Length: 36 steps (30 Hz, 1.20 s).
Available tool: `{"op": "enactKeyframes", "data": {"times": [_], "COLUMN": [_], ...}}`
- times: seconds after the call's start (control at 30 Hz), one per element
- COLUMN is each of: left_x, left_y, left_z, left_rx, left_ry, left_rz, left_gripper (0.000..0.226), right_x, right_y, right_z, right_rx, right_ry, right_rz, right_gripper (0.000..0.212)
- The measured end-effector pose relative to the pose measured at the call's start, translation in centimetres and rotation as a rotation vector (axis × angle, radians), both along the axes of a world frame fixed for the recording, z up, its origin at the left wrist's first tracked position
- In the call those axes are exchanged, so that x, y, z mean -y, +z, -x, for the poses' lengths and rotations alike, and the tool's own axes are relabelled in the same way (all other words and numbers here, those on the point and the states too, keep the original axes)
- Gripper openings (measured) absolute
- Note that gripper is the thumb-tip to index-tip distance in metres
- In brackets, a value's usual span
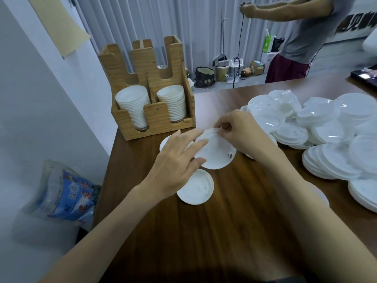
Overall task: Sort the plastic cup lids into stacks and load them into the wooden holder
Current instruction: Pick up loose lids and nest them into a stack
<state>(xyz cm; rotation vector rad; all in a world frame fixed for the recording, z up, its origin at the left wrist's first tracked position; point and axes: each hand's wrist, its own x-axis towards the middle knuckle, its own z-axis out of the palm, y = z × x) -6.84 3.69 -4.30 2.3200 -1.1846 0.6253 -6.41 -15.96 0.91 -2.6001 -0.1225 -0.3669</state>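
A white plastic lid (pixel 217 153) is held above the dark wooden table (pixel 204 231) between both hands. My left hand (pixel 176 162) touches its left rim with fairly straight fingers. My right hand (pixel 237 132) pinches its far edge between thumb and fingertips. Another white lid (pixel 199 189) lies flat on the table just below, partly under my left hand. The wooden holder (pixel 151 92) stands at the table's far left corner with two stacks of white cups or lids in its front slots. A big loose pile of lids (pixel 326 129) covers the right side.
A person in a grey shirt (pixel 302 35) stands beyond the table at the upper right, handling a black cord. A blue-printed plastic bag (pixel 67 195) sits off the table's left edge. Bins and bags line the far floor by the curtain.
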Motion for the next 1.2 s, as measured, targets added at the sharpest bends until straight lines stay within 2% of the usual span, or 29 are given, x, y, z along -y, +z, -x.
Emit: {"op": "enactKeyframes", "data": {"times": [0.07, 0.17, 0.23, 0.33, 0.43, 0.63, 0.73, 0.83, 1.2], "left_x": [-0.1, -0.9, -1.8, -3.4, -4.8, -5.7, -5.6, -5.5, -5.0], "left_y": [0.0, -0.4, -0.7, -1.2, -1.8, -2.6, -2.7, -2.8, -2.6], "left_z": [0.0, -0.2, -0.3, -0.8, -1.7, -2.8, -3.3, -3.6, -3.9], "left_rx": [0.090, 0.219, 0.234, 0.200, 0.074, -0.111, -0.138, -0.143, -0.150], "left_ry": [-0.039, -0.020, 0.010, 0.116, 0.231, 0.188, 0.162, 0.130, 0.129], "left_rz": [-0.051, -0.069, -0.051, -0.059, -0.052, -0.077, -0.082, -0.092, -0.149], "left_gripper": [0.049, 0.033, 0.031, 0.026, 0.029, 0.032, 0.034, 0.034, 0.032], "right_x": [-0.9, -2.2, -3.0, -3.8, -4.1, -4.8, -5.0, -5.1, -5.2], "right_y": [-0.2, -0.5, -0.7, -1.3, -2.0, -3.7, -4.2, -4.5, -4.6], "right_z": [-0.5, -1.1, -1.5, -1.7, -2.0, -2.5, -2.6, -2.7, -2.7], "right_rx": [0.040, 0.081, 0.091, 0.060, -0.030, -0.248, -0.244, -0.254, -0.384], "right_ry": [0.000, -0.006, -0.001, 0.022, -0.004, 0.011, 0.001, -0.020, -0.025], "right_rz": [-0.065, -0.139, -0.188, -0.310, -0.347, -0.295, -0.307, -0.326, -0.370], "right_gripper": [0.020, 0.018, 0.018, 0.018, 0.019, 0.020, 0.023, 0.034, 0.032]}}
